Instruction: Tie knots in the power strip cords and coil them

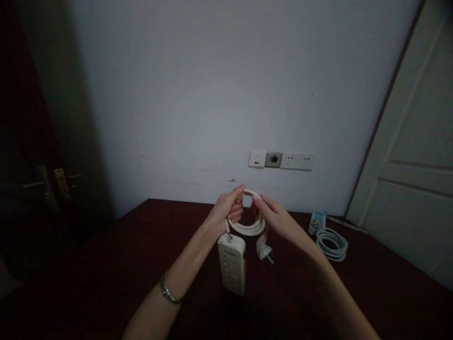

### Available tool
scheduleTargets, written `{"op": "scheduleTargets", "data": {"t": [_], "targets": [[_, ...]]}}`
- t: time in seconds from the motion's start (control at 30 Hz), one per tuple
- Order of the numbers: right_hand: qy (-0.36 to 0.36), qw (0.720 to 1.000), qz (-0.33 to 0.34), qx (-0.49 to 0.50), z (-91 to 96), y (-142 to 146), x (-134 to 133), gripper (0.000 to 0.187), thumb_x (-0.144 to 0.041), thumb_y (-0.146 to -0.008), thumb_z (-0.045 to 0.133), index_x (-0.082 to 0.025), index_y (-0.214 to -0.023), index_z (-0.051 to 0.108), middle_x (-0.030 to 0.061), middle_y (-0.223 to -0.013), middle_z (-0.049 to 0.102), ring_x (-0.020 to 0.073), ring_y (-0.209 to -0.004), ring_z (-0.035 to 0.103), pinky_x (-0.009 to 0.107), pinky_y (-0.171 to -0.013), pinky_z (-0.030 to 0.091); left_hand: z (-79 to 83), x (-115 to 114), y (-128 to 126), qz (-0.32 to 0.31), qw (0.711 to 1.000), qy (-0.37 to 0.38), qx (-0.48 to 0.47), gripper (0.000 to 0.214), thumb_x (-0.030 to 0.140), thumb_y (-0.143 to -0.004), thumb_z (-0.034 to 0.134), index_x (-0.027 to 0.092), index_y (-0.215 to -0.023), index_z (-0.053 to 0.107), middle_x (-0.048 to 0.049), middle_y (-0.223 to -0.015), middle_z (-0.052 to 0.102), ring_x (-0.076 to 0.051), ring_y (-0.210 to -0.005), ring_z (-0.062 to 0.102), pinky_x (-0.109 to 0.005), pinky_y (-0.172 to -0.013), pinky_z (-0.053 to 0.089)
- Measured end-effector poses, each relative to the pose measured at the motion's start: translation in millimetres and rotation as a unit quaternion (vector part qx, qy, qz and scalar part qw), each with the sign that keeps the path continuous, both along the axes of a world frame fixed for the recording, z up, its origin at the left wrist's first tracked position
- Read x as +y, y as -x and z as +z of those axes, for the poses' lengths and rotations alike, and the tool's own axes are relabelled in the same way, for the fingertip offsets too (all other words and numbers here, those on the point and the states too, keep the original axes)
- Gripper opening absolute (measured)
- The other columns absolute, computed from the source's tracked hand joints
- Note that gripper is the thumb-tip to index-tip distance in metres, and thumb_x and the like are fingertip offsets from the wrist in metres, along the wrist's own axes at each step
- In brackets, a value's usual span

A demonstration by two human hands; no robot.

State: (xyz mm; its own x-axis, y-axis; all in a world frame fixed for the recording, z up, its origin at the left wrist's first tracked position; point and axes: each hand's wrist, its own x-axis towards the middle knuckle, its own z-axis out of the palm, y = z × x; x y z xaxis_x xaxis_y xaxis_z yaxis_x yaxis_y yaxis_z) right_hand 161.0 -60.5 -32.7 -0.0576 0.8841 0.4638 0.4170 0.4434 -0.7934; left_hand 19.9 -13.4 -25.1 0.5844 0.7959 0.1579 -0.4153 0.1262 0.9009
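We hold a white coil of cable point(246, 230) between our two hands, up off the dark worktop point(148, 255). Our left hand point(226, 206) has its fingers point(236, 215) curled around the left side of the loops, with the thumb lying along the top. Our right hand point(269, 210) grips the upper right side of the loops, thumb on the near face; we cannot see all of its fingers, but those in view are closed on the cable. The loops form a round, open ring between the hands.

From the left side of the coil, just under our left hand, a white power strip point(231, 267) hangs nearly upright, its outlet face turned towards us. We cannot tell whether its lower end touches the worktop. On the right side, below our right hand, the plug point(264, 249) dangles with its metal prongs pointing down and to the right. A bracelet point(167, 289) circles our left wrist.

To the right, well apart from our hands, a second power strip point(317, 223) lies near the back of the worktop, with its coiled cord point(338, 255) just in front of it. On the wall point(212, 94) behind, we see a row of sockets point(297, 161).
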Motion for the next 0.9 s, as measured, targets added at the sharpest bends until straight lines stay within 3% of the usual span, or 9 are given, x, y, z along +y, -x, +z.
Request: {"op": "scheduleTargets", "data": {"t": [0.2, 0.37, 0.47, 0.67, 0.9], "targets": [[0.144, 0.978, 0.115, 0.100, 10.0, -23, -12, 0.051, -0.060, -0.081, 0.043, -0.013, -0.087, 0.062, 0.0036, -0.066, 0.061, 0.0139, -0.059, 0.056, 0.029, -0.060, 0.047, -0.1, 3, 2, -0.015, 1.000, 0.022, -0.004, 0.044, 0.049, -0.077, 0.058, 0.017, -0.053, 0.039, 0.0113, -0.031, 0.022, -0.001, -0.024, 0.016, -0.016, -0.027, 0.012], [0.218, 0.960, 0.149, 0.096, 11.7, -46, -17, 0.038, -0.049, -0.080, 0.055, -0.013, -0.089, 0.065, 0.0077, -0.081, 0.066, 0.0161, -0.075, 0.063, 0.031, -0.074, 0.049, -0.2, 6, 3, -0.019, 0.999, 0.030, -0.010, 0.044, 0.047, -0.079, 0.055, 0.017, -0.052, 0.039, 0.0110, -0.031, 0.022, -0.001, -0.024, 0.016, -0.016, -0.027, 0.012], [0.224, 0.954, 0.190, 0.056, 12.3, -54, -19, 0.032, -0.041, -0.077, 0.062, -0.014, -0.094, 0.065, 0.0069, -0.085, 0.067, 0.0150, -0.077, 0.063, 0.031, -0.076, 0.049, 0.0, 3, 2, 0.022, 1.000, 0.000, 0.000, 0.043, 0.048, -0.076, 0.059, 0.018, -0.052, 0.039, 0.0114, -0.032, 0.022, -0.001, -0.025, 0.017, -0.016, -0.027, 0.012], [0.217, 0.956, 0.180, 0.078, 12.8, -55, -20, 0.035, -0.034, -0.075, 0.066, -0.015, -0.103, 0.063, 0.0075, -0.090, 0.067, 0.0141, -0.078, 0.062, 0.029, -0.072, 0.049, -3.1, 4, 0, 0.143, 0.985, -0.095, 0.034, 0.048, 0.054, -0.068, 0.064, 0.019, -0.052, 0.035, 0.0116, -0.031, 0.024, -0.002, -0.024, 0.020, -0.016, -0.028, 0.017], [0.194, 0.953, 0.210, 0.102, 11.9, -47, -20, 0.040, -0.036, -0.068, 0.072, -0.016, -0.100, 0.059, 0.0067, -0.093, 0.064, 0.0150, -0.081, 0.061, 0.029, -0.073, 0.047, -0.9, 7, 5, 0.161, 0.979, -0.117, 0.036, 0.047, 0.052, -0.071, 0.062, 0.020, -0.051, 0.033, 0.0115, -0.032, 0.024, -0.002, -0.024, 0.021, -0.017, -0.028, 0.017]]}}
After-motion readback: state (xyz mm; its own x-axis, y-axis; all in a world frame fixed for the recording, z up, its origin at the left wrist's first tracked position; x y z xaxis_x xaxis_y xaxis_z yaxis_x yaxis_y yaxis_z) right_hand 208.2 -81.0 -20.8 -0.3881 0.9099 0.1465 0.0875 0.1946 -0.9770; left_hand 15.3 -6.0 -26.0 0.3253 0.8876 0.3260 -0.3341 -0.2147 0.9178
